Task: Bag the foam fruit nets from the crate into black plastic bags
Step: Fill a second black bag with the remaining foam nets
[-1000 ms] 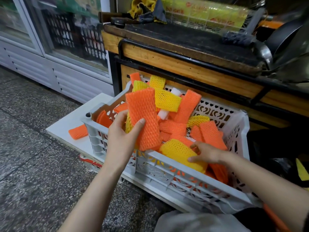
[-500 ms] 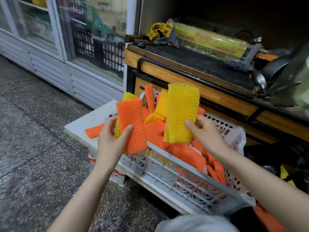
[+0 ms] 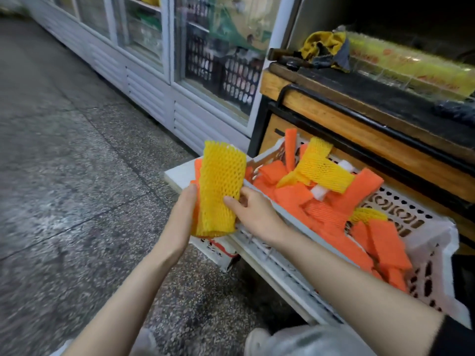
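Left of me the speckled grey stone floor (image 3: 77,181) lies open; right, the white perforated plastic crate (image 3: 401,207) and wooden counter (image 3: 359,131) block.

legible text: none | yellow package (image 3: 416,70): red print blurred | white box (image 3: 218,249): print unreadable

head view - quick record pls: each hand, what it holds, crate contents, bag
left hand: grips the yellow net with an orange net behind it
right hand: pinches the yellow net's right edge
held nets: upright, outside the crate, past its left end
crate: white, perforated, holds many loose orange nets and a few loose yellow nets
black bag: none identifiable in view
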A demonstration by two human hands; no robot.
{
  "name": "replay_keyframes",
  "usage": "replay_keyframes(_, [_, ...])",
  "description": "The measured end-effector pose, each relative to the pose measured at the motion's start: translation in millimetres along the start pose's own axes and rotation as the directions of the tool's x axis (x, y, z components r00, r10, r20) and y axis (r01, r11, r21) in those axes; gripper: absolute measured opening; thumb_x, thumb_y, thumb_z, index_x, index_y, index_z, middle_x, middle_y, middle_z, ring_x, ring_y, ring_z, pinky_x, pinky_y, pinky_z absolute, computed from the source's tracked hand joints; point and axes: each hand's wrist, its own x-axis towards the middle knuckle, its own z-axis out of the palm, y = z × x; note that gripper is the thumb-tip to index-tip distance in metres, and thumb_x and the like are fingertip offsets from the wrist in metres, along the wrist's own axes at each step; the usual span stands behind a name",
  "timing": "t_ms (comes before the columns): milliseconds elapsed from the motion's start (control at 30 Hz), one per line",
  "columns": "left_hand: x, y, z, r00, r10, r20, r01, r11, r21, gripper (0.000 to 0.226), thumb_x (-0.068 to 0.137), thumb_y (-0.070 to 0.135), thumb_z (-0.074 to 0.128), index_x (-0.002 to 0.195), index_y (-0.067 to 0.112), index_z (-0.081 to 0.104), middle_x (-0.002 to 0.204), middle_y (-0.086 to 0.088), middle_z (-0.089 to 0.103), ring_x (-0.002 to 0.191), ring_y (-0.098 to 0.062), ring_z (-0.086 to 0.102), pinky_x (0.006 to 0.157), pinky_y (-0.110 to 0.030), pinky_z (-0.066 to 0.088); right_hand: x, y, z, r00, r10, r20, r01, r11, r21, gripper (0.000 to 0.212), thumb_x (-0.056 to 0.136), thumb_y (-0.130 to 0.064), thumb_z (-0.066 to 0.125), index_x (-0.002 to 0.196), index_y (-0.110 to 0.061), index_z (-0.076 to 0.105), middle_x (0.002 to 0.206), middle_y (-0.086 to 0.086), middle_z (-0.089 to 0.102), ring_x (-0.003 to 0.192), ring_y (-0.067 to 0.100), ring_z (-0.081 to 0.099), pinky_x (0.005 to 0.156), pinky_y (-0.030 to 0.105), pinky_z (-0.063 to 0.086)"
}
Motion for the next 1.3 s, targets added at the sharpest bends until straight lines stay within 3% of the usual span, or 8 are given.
replay_keyframes(133, [-1,-8,-24,0.996,-0.055,-0.065,0.063,0.988,0.141,0.061,0.064,0.031,0.073,0.116,0.017,0.047,0.101,0.009,0.060,0.082,0.006,0.057,0.066,-0.006,0.046,14,0,25,0.997,-0.020,0.075,0.024,0.999,-0.044,0.016,0.093,-0.026,0.056,0.092,-0.011,0.060,0.077,0.000,0.061,0.077,0.017,0.058,0.068,0.034,0.046])
replay_keyframes(233, [1,-19,-38,0.977,-0.004,-0.212,0.051,0.975,0.215,0.055,0.074,0.016,0.078,0.120,0.011,0.048,0.096,0.008,0.058,0.079,0.007,0.053,0.063,-0.003,0.043,24,5,42,0.985,-0.036,0.172,0.028,0.998,0.048,0.002,0.092,-0.020,0.057,0.091,-0.021,0.057,0.080,-0.004,0.062,0.071,0.007,0.058,0.071,0.032,0.050])
replay_keyframes(400, [17,-37,-68,0.932,0.022,-0.361,0.076,0.963,0.258,0.056,0.078,0.011,0.073,0.126,0.011,0.045,0.112,-0.001,0.056,0.096,-0.014,0.056,0.080,-0.021,0.046,50,19,70,0.983,-0.020,0.184,0.026,0.999,-0.027,0.049,0.094,-0.025,0.054,0.139,-0.013,0.036,0.126,-0.002,0.050,0.103,0.005,0.050,0.089,0.019,0.041])
replay_keyframes(533, [40,-41,-92,0.894,0.046,-0.445,0.070,0.968,0.239,0.055,0.077,0.012,0.074,0.125,0.010,0.046,0.111,-0.001,0.056,0.095,-0.015,0.055,0.082,-0.026,0.044,86,43,93,0.997,-0.013,0.078,0.030,0.974,-0.223,0.051,0.095,-0.019,0.051,0.141,-0.007,0.031,0.144,0.009,0.039,0.130,0.019,0.038,0.104,0.024,0.027])
replay_keyframes(833, [66,-70,-108,0.887,0.058,-0.459,0.108,0.939,0.327,0.057,0.075,0.014,0.075,0.126,0.012,0.048,0.107,0.005,0.053,0.093,-0.011,0.051,0.069,-0.014,0.032,169,98,127,0.987,0.118,0.108,-0.051,0.873,-0.485,0.073,0.092,-0.024,0.058,0.147,-0.001,0.016,0.153,0.017,0.022,0.142,0.029,0.018,0.116,0.036,0.016])
replay_keyframes(967, [72,-78,-110,0.899,0.023,-0.438,0.150,0.923,0.355,0.058,0.076,0.015,0.075,0.126,0.011,0.047,0.105,0.006,0.051,0.092,-0.011,0.050,0.068,-0.014,0.032,177,109,138,0.982,0.146,0.120,-0.058,0.835,-0.547,0.084,0.087,-0.036,0.063,0.147,-0.002,0.015,0.151,0.016,0.027,0.140,0.030,0.023,0.113,0.040,0.023])
replay_keyframes(1133, [75,-85,-108,0.902,-0.035,-0.431,0.196,0.922,0.335,0.059,0.075,0.017,0.075,0.126,0.015,0.046,0.110,0.003,0.054,0.095,-0.013,0.053,0.079,-0.025,0.042,169,114,142,0.993,-0.063,0.098,0.116,0.519,-0.847,0.046,0.091,-0.014,0.056,0.131,-0.008,0.036,0.129,0.010,0.042,0.119,0.027,0.039,0.093,0.033,0.035])
replay_keyframes(1300, [67,-91,-97,0.916,-0.048,-0.399,0.211,0.903,0.375,0.058,0.076,0.021,0.074,0.126,0.019,0.044,0.112,0.005,0.054,0.103,-0.017,0.056,0.089,-0.037,0.048,163,109,136,0.991,-0.094,0.097,0.134,0.605,-0.785,0.025,0.092,-0.014,0.050,0.116,-0.010,0.047,0.117,0.008,0.050,0.109,0.027,0.048,0.076,0.037,0.043])
